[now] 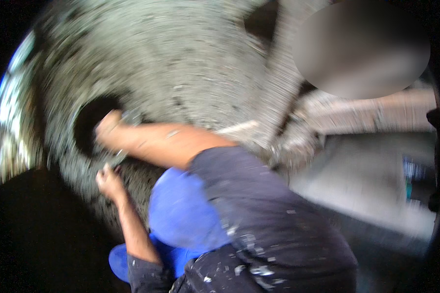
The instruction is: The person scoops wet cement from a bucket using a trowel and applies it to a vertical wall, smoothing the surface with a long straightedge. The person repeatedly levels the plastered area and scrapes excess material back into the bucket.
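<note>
My right arm, in a dark sleeve with white specks, reaches across to the left. My right hand looks closed, in front of a dark round shape, a hole or a black vessel; I cannot tell which. Just below it, my left hand has its fingers curled in. Whatever either hand holds is lost in the blur. A small pale streak shows between the two hands. Rough grey ground lies around them.
Blue clothing bulges under my right arm, seemingly over a bent knee. A pale beam or ledge runs along the right, above a smooth grey surface. A dark angular gap lies at the top. Bright light enters at the far left.
</note>
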Demonstrator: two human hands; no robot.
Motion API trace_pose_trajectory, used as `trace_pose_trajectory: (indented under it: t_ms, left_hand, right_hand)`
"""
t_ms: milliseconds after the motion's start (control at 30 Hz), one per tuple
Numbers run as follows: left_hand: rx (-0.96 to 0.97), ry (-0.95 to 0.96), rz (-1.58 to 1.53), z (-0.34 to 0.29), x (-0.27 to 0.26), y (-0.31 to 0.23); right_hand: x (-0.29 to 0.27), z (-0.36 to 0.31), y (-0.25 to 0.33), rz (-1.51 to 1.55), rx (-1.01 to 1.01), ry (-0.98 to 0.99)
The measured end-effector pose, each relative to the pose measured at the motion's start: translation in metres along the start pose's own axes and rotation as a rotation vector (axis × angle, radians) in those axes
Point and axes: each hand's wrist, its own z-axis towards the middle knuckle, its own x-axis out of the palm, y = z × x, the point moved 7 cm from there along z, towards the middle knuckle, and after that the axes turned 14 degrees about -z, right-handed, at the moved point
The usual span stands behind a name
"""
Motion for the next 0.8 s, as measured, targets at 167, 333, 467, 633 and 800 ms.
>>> trace_pose_trajectory:
  t_ms: [167,333,467,633,800]
  left_hand:
    - [-0.182,0.115,-0.013,0.036,-0.010,0.026]
    - [-0.300,0.218,-0.237,0.065,-0.013,0.041]
    - [-0.383,0.240,-0.371,0.070,-0.019,0.059]
    - [-0.294,0.180,-0.324,0.057,-0.022,0.052]
    - [-0.354,0.148,-0.404,0.036,-0.013,0.038]
  right_hand:
    - [0.005,0.027,-0.010,0.104,0.267,0.088]
    - [-0.021,-0.072,-0.057,0.345,0.185,-0.169]
    - [0.028,-0.284,-0.092,0.937,0.389,-1.176]
    - [0.284,-0.535,0.056,2.310,1.445,0.084]
    - [0.389,-0.625,0.154,3.201,1.957,-0.751]
